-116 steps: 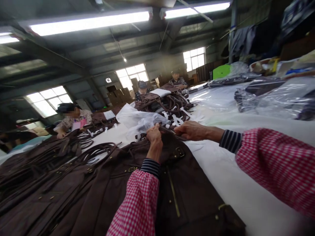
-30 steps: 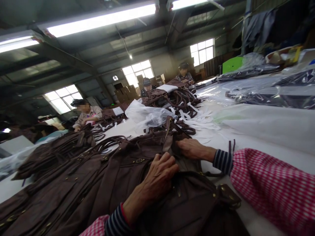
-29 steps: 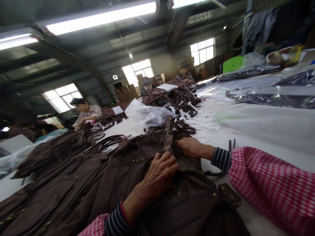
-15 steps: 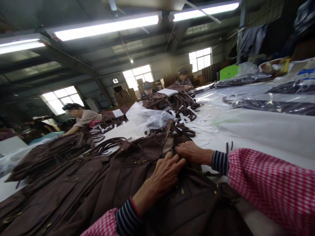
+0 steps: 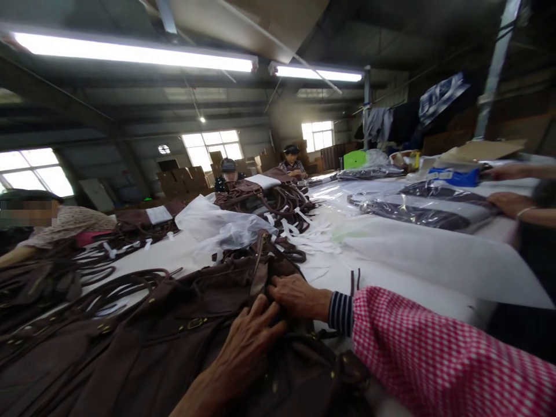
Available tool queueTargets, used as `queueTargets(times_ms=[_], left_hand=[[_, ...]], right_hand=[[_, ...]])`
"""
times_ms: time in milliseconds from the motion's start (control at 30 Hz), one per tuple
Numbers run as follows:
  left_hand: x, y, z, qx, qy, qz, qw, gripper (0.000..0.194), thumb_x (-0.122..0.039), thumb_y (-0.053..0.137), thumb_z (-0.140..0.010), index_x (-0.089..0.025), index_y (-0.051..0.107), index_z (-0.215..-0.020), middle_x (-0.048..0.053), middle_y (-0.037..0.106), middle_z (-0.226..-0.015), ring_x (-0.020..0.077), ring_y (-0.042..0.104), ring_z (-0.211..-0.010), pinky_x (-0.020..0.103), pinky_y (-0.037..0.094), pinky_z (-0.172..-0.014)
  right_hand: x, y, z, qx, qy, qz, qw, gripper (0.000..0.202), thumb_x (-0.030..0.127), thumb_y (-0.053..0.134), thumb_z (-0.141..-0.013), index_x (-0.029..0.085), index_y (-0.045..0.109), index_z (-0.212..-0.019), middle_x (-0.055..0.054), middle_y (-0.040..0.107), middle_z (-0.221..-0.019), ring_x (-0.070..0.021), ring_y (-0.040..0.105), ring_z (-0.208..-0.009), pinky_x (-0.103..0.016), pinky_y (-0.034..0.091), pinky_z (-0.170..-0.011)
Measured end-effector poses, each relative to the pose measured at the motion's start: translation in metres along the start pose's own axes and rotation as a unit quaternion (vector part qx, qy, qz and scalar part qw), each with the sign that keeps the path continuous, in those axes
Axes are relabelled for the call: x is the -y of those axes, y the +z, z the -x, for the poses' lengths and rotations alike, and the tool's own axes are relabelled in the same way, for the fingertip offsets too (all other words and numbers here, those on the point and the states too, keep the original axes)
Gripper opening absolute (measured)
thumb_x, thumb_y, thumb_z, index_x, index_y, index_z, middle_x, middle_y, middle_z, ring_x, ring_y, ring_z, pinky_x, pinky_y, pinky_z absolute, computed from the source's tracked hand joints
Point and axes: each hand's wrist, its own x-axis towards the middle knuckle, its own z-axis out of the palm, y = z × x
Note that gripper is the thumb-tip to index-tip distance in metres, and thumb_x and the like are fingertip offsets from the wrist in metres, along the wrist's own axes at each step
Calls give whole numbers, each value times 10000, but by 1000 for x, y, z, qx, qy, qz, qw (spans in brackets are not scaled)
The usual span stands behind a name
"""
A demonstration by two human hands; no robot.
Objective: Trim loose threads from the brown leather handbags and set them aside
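A dark brown bag [image 5: 174,341] with brass-coloured fittings lies in front of me on the table. Its opening edge, with a zipper end standing up, is under my hands. My left hand [image 5: 243,347] has bent fingers holding the bag's fabric; the fingertips and thumb are partly hidden. Just beyond it, my right hand [image 5: 297,296] grips the bag's upper edge with curled fingers, close to the left fingertips. What exactly lies between the fingertips is hidden. A brown strap [image 5: 319,341] curves over the bag below my right wrist.
More brown bags [image 5: 269,197] with straps and white tags are piled ahead. Clear plastic [image 5: 226,226] lies beside them. Plastic-wrapped bags [image 5: 417,208] lie at right, near another person's hand [image 5: 510,204]. A blue box [image 5: 456,175] stands there. Other people [image 5: 292,165] sit across the table.
My view has swung to the right, so the scene sits further left and a person's hands at the right have come into view. Both my hands stay at the bag's edge.
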Motion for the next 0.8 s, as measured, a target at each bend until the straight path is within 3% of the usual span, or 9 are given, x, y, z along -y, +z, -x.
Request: queueTargets(times_ms=[233, 367, 500, 700, 733, 800], left_hand=[[7, 6, -2, -3, 46, 20, 999, 197, -133, 546, -940, -287, 619, -1039, 1, 636, -1082, 239, 448, -1106, 376, 377, -906], [11, 10, 1, -27, 64, -7, 998, 361, -135, 551, -921, -349, 606, -1208, 22, 583, -1212, 244, 426, -1144, 360, 388, -940], [24, 25, 10, -44, 73, -31, 996, 507, -111, 560, -870, -372, 575, -1304, 39, 522, -1310, 258, 401, -1194, 374, 384, -1004], [26, 31, 22, -58, 35, -59, 996, 733, -6, 514, -775, -395, 500, -1396, 32, 512, -1306, 257, 388, -1213, 398, 357, -1051], [24, 29, 22, -56, 33, -59, 996, 732, -7, 515, -772, -394, 506, -1392, 33, 515, -1292, 256, 391, -1207, 396, 357, -1048], [21, 24, 21, -52, 34, -56, 997, 695, -22, 516, -790, -393, 524, -1377, 35, 523, -1261, 254, 402, -1185, 387, 360, -1037]], right_hand=[[-6, -9, 2, 33, -8, -30, 999, 255, 197, 582, -835, 130, 577, -1081, -142, 698, -1017, -281, 707, -851, -343, 524, -638], [-5, -20, 6, 64, -56, -36, 996, 301, 242, 598, -840, 138, 542, -1117, -142, 703, -1029, -258, 688, -819, -306, 474, -614], [-9, -21, 16, 102, -63, -147, 982, 365, 262, 646, -813, 155, 497, -1129, -58, 672, -903, -172, 600, -690, -239, 377, -548], [-13, -10, 33, 44, -28, -396, 917, 345, 109, 654, -755, 161, 557, -1083, 34, 587, -817, -103, 538, -684, -175, 400, -567], [-19, -14, 37, 29, -26, -404, 914, 340, 91, 628, -768, 163, 582, -1097, 29, 611, -830, -106, 564, -703, -177, 423, -594], [-44, -27, 48, -29, 11, -354, 935, 295, 71, 562, -810, 172, 643, -1075, -1, 676, -925, -122, 622, -819, -199, 468, -722]])
